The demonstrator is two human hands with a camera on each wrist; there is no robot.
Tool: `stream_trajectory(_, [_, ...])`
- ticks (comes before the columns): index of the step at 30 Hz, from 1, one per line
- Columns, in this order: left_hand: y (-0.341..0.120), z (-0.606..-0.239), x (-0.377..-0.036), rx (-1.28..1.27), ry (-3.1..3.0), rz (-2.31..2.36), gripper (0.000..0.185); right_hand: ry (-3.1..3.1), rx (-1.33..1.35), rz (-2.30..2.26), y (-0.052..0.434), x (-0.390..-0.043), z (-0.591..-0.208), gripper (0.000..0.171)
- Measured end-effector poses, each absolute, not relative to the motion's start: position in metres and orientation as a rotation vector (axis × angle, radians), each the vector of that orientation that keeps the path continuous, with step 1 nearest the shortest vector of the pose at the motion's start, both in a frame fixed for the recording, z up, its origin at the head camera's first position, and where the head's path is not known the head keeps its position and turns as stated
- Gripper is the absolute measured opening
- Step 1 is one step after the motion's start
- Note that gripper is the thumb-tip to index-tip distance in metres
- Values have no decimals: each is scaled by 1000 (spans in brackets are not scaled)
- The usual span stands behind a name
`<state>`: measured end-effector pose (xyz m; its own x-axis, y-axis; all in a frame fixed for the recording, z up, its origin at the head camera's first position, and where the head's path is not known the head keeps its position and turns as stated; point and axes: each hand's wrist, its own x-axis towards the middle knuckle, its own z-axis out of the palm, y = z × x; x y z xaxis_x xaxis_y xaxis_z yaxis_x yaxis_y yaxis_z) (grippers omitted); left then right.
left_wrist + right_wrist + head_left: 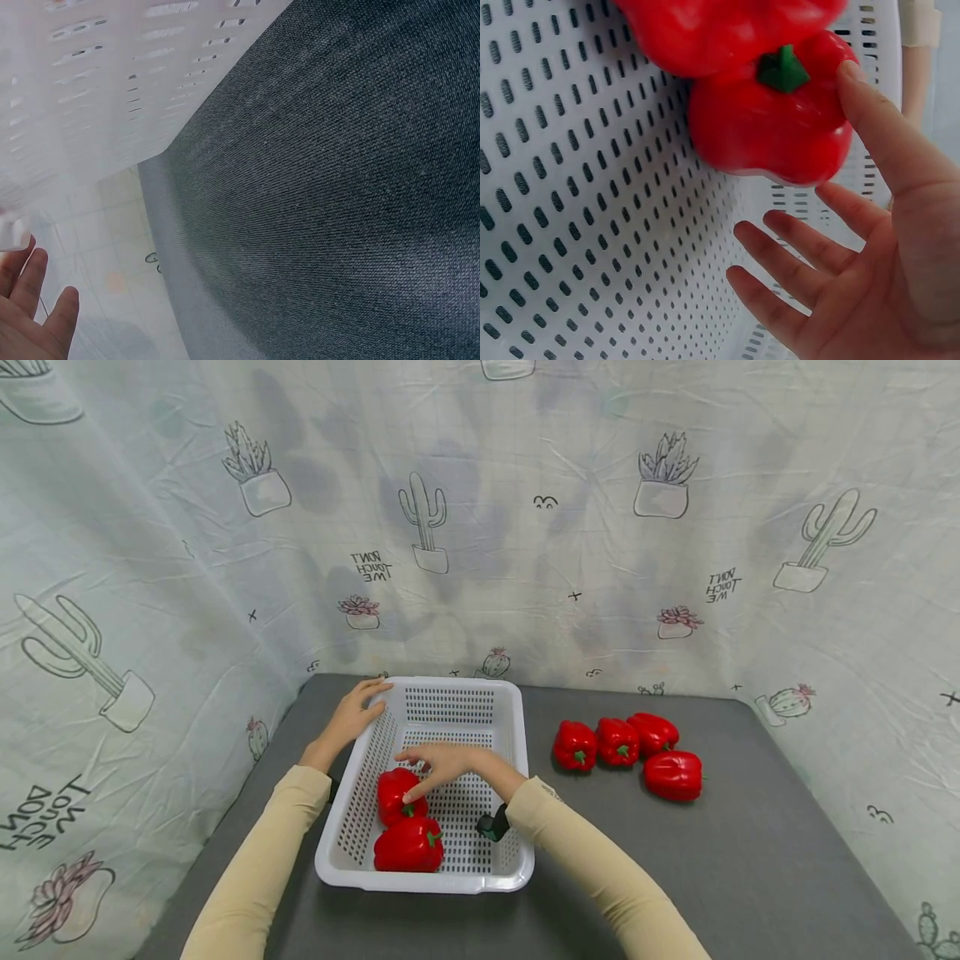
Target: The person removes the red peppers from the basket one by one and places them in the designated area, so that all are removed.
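Observation:
A white perforated plastic basket (pixel 420 882) stands on the grey table, with two red bell peppers in its near left part. My left hand (pixel 352 714) rests at the basket's far left corner; in the left wrist view its fingers (pixel 30 281) are nearly straight, tips right at the rim. Inside the basket, my right hand (pixel 446 762) reaches over the farther bell pepper (pixel 390 793). Its thumb (pixel 874 112) lies against that pepper's side near the green stem, while the other fingers are spread and loosely extended. The nearer bell pepper (pixel 405 850) lies on its side close by.
Right of the basket, several more red bell peppers (pixel 618 743) lie grouped on the grey tabletop (pixel 750 860). A pale cloth (pixel 510 468) printed with cacti hangs behind and at both sides. A dark wrist device (pixel 492 823) shows below the right forearm.

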<state>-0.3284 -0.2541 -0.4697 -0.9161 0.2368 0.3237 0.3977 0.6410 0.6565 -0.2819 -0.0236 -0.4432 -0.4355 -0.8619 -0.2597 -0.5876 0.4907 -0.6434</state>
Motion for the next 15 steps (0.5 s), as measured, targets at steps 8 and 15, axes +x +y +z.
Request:
stream_trajectory(8, [-253, -470, -329, -518, -2656, -1144, 40, 2112, -1195, -649, -27, -280, -447, 72])
stream_trajectory(15, [-254, -469, -328, -512, -2653, -1146, 40, 2104, -1208, -657, -28, -280, -450, 69])
